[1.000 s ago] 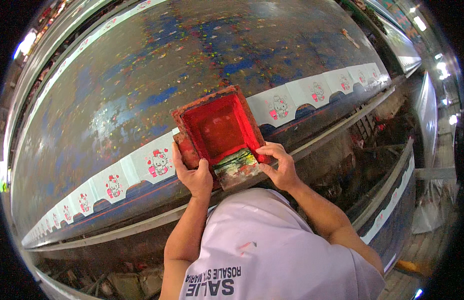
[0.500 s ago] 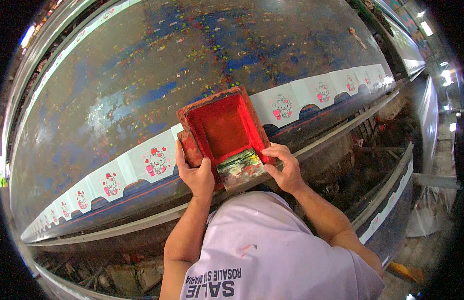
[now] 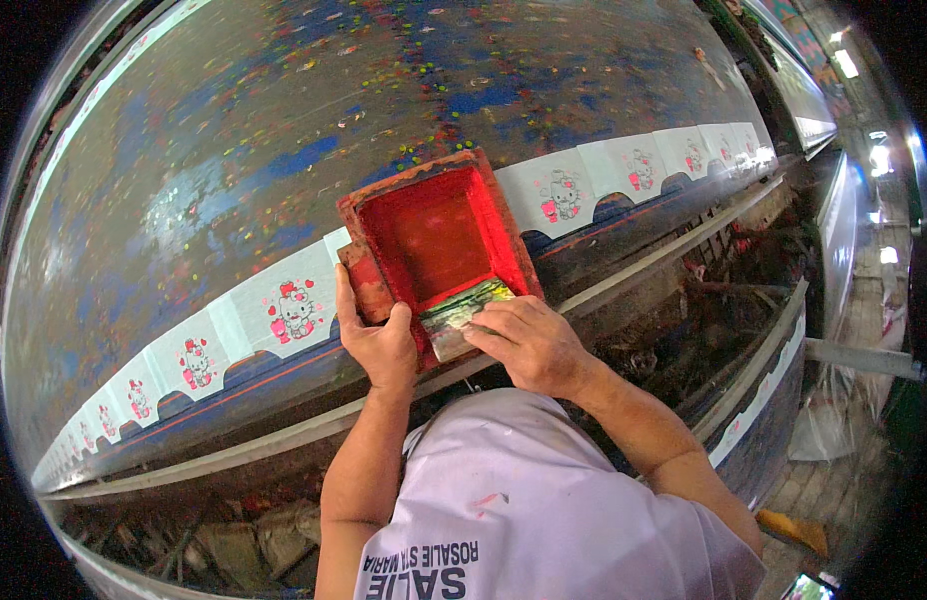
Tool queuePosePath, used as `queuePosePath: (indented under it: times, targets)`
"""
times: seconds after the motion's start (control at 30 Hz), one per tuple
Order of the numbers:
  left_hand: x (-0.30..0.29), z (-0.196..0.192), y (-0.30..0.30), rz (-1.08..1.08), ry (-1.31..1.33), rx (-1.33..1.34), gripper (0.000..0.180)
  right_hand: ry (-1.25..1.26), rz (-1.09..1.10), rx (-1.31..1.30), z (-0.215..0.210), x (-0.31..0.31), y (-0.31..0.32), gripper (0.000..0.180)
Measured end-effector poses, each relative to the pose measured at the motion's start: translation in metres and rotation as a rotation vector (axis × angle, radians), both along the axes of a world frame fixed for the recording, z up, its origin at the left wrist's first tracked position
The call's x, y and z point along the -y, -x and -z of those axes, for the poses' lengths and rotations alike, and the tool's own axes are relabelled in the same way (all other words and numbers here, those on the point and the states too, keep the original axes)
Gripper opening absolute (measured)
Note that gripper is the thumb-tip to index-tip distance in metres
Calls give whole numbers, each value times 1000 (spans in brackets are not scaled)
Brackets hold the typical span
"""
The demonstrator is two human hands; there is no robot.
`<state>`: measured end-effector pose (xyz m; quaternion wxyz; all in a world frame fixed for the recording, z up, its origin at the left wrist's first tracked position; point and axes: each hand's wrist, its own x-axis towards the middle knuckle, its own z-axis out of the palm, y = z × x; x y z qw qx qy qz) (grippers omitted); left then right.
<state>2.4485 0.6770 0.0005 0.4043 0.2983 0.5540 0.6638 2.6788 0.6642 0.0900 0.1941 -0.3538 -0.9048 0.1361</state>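
Note:
A small screen-printing frame (image 3: 416, 176) with thick, ink-stained wooden sides rests over the row of white pieces on the table edge. Its inner face is wet with red ink. My left hand (image 3: 382, 342) grips the frame's left side near its lower corner, thumb and forefinger apart around a block there. My right hand (image 3: 537, 343) is closed, fingertips and thumb pinching a paint-smeared flat piece (image 3: 452, 322), like a squeegee, at the frame's near end. Either side of the frame are white pieces (image 3: 296, 318) bearing a pink, red and black cartoon cat.
The long, dark table (image 3: 284, 110) is spotted with blue, yellow and red paint. A rail (image 3: 314, 432) runs along its near side, above a cluttered gap. At right stand another table edge (image 3: 754, 395) and clear plastic sheeting (image 3: 829, 425). A phone-like screen (image 3: 809, 588) shows lower right.
My right hand has left the frame's right side, moved left and taken hold of the paint-smeared flat piece. My left hand stays on the frame. The whole view has shifted slightly.

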Motion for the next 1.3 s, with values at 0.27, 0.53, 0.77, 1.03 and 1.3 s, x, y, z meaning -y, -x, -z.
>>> queuePosePath:
  times: [0.27,0.53,0.77,1.03,1.3]
  targets:
    - [0,-1,0,-2,2,-2,97,24,-44,-33,0,-36,-1,35]
    - [0,-2,1,-18,37,-82,98,-24,-91,-62,13,-21,-10,35]
    - [2,-7,3,7,74,-38,99,-96,-35,-81,24,-41,-1,36]
    - [0,5,0,-19,23,-78,101,-29,13,-82,19,-131,24,41]
    - [3,10,-3,-30,-9,-141,100,-52,-27,-47,18,-163,37,39]
